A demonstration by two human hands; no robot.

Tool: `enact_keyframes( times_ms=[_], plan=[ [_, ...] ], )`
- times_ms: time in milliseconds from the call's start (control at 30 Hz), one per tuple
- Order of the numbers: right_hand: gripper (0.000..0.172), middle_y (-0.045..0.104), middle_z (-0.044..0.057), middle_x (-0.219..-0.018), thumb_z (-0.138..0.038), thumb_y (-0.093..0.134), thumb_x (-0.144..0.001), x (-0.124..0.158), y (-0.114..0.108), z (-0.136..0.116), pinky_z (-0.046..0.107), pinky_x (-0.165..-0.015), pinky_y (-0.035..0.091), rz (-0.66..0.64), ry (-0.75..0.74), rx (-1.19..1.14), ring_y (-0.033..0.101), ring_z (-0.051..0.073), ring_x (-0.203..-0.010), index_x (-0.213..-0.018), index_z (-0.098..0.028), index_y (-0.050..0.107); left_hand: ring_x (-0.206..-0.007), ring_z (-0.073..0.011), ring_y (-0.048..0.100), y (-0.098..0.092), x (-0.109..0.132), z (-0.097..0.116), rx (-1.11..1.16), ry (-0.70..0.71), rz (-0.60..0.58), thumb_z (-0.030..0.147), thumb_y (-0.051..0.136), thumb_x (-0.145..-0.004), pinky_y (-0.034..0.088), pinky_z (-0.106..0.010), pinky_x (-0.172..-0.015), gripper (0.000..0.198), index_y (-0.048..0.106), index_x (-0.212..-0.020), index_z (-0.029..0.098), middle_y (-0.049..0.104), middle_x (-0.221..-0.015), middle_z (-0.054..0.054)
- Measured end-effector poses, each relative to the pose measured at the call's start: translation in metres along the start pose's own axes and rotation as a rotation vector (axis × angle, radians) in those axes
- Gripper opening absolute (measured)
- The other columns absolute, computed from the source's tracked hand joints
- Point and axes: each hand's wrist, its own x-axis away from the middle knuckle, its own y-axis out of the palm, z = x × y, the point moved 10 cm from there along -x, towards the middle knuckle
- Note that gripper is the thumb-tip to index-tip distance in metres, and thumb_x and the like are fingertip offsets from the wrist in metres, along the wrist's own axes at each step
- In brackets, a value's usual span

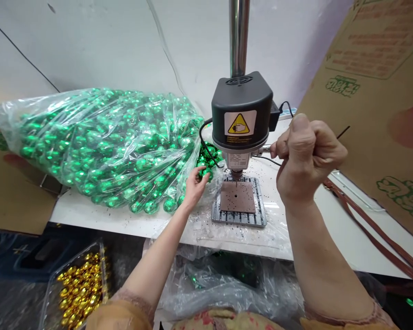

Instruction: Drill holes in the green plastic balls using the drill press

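Note:
A small black bench drill press (242, 110) stands on the white table, with a yellow warning label on its front. My right hand (303, 156) is closed in a fist round its feed handle (266, 149), to the right of the head. At the open mouth of a big clear plastic bag (106, 146) full of shiny green balls, my left hand (195, 185) has its thumb and fingers on a green ball (206, 173). Below the drill bit, a brown plate (244, 199) with a dark hole lies on the slotted metal base (239, 219).
Dark shavings are scattered around the base. Cardboard boxes stand at the right (375, 123) and left (17, 183). A brown strap (375, 224) lies on the table's right. Below the table edge, a clear tub (103, 270) holds gold balls, and clear plastic sheeting (275, 293) hangs by my lap.

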Motion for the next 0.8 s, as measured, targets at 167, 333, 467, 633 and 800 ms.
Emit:
enact_keyframes(
  times_ms=[167, 333, 467, 633, 800],
  plan=[
    [0.050, 0.034, -0.006, -0.054, -0.037, 0.062, -0.099, 0.001, 0.001, -0.001, 0.031, -0.050, 0.029, -0.014, 0.011, 0.017, 0.036, 0.008, -0.047, -0.061, -0.023, 0.034, -0.084, -0.0174, 0.069, 0.022, 0.025, 0.004, 0.566, -0.220, -0.062, 0.060, 0.076, -0.087, 0.061, -0.032, -0.075, 0.054, 0.064, -0.125, 0.025, 0.070, -0.101, -0.004],
    [0.050, 0.035, -0.006, -0.054, -0.036, 0.061, -0.100, 0.002, 0.001, -0.004, 0.029, -0.052, 0.028, -0.015, -0.012, 0.025, 0.038, 0.006, -0.048, -0.061, -0.021, 0.034, -0.091, -0.0179, 0.071, 0.049, 0.048, 0.001, 0.569, -0.261, -0.159, 0.057, 0.083, -0.082, 0.059, -0.031, -0.082, 0.056, 0.066, -0.122, 0.022, 0.074, -0.105, -0.005],
    [0.051, 0.032, -0.006, -0.054, -0.037, 0.060, -0.100, 0.003, 0.002, -0.004, 0.029, -0.052, 0.029, -0.031, -0.017, 0.022, 0.037, 0.006, -0.049, -0.061, -0.021, 0.032, -0.099, -0.0208, 0.071, 0.062, 0.050, 0.000, 0.416, -0.129, -0.231, 0.057, 0.087, -0.078, 0.055, -0.033, -0.091, 0.057, 0.067, -0.120, 0.022, 0.075, -0.106, -0.006],
    [0.052, 0.031, -0.006, -0.055, -0.036, 0.060, -0.100, 0.003, 0.002, -0.005, 0.028, -0.051, 0.029, -0.035, -0.022, 0.016, 0.036, 0.006, -0.049, -0.060, -0.022, 0.031, -0.108, -0.0243, 0.070, 0.072, 0.046, -0.006, 0.327, -0.055, -0.251, 0.055, 0.084, -0.081, 0.055, -0.036, -0.094, 0.058, 0.065, -0.124, 0.021, 0.075, -0.116, -0.009],
    [0.051, 0.030, -0.007, -0.055, -0.035, 0.060, -0.100, 0.003, 0.003, -0.006, 0.029, -0.050, 0.030, -0.035, -0.024, 0.015, 0.036, 0.006, -0.048, -0.060, -0.023, 0.031, -0.100, -0.0220, 0.070, 0.077, 0.046, 0.000, 0.207, 0.011, -0.265, 0.049, 0.083, -0.083, 0.056, -0.034, -0.087, 0.055, 0.066, -0.128, 0.021, 0.075, -0.120, -0.009]
  ],
)
